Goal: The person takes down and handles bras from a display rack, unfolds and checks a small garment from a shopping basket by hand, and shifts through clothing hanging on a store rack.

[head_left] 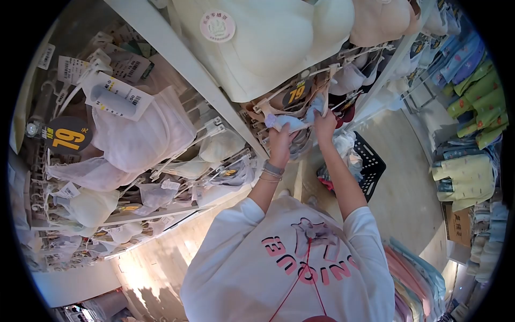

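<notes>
A light blue bra is stretched between my two hands, in front of the rack at the upper middle. My left hand, with a grey band and a bracelet at the wrist, has its fingers closed on one side of it. The other side is pinched by my right hand. Just above them hangs a round black price tag reading 79, among beige bras on hooks. Parts of the blue bra are hidden behind my fingers.
A black basket with garments stands on the floor right of my forearms. Racks of pale bras fill the left, and a large white bra hangs above. Green and blue clothes hang at far right; a cardboard box is below.
</notes>
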A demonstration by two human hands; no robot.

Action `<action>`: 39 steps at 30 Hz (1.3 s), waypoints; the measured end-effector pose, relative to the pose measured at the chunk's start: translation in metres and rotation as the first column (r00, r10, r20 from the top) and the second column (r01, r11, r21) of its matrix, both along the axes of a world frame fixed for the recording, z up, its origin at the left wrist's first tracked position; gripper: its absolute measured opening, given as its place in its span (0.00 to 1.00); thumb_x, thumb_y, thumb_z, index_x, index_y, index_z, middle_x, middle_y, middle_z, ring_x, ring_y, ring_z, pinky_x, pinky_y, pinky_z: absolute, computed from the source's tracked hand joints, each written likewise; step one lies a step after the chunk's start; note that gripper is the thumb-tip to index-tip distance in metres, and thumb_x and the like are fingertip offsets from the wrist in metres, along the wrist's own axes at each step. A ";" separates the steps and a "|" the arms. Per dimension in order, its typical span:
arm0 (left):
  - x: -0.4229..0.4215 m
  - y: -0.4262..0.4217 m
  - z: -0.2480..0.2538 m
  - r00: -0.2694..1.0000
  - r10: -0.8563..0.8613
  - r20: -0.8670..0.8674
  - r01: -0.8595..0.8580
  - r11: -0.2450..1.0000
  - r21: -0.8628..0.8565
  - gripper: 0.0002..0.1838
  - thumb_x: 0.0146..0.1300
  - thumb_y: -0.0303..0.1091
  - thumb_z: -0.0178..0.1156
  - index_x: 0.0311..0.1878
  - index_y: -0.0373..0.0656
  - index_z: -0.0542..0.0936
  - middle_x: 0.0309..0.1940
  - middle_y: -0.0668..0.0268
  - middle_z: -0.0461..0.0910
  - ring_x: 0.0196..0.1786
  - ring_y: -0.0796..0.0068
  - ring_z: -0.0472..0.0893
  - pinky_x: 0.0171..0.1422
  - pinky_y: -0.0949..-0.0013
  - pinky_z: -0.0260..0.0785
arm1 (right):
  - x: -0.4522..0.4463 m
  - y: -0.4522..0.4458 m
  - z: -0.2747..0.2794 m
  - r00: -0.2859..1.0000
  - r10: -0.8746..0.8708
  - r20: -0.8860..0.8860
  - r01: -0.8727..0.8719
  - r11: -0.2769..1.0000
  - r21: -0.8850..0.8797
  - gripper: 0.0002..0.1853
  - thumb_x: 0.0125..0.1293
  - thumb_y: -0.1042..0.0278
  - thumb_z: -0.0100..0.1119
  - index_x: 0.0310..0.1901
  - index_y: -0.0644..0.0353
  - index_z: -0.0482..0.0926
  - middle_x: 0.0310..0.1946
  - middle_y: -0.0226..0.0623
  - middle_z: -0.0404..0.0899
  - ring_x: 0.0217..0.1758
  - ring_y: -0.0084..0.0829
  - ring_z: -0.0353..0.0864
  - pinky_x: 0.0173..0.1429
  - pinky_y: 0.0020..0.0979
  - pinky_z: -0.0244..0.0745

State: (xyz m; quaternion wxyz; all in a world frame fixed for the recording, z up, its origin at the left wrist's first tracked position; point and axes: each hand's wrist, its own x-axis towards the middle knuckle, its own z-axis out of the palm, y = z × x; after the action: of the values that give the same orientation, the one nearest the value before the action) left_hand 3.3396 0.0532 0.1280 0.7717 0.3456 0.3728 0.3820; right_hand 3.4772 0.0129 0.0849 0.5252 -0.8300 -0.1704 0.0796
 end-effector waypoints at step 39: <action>-0.269 0.080 0.035 0.762 0.548 -0.347 -0.537 0.833 0.136 0.20 0.61 0.23 0.54 0.57 0.38 0.65 0.52 0.57 0.72 0.48 0.60 0.79 0.39 0.60 0.83 | -0.266 0.125 0.042 0.540 0.469 -0.699 -0.244 0.882 0.403 0.27 0.55 0.74 0.53 0.59 0.68 0.64 0.52 0.47 0.72 0.52 0.37 0.75 0.53 0.33 0.70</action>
State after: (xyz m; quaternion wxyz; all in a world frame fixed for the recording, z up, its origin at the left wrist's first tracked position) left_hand 3.0702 0.1332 0.1633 0.5385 0.2997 0.5902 0.5214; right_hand 3.2115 0.1378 0.1272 0.6211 -0.5826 -0.1010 0.5144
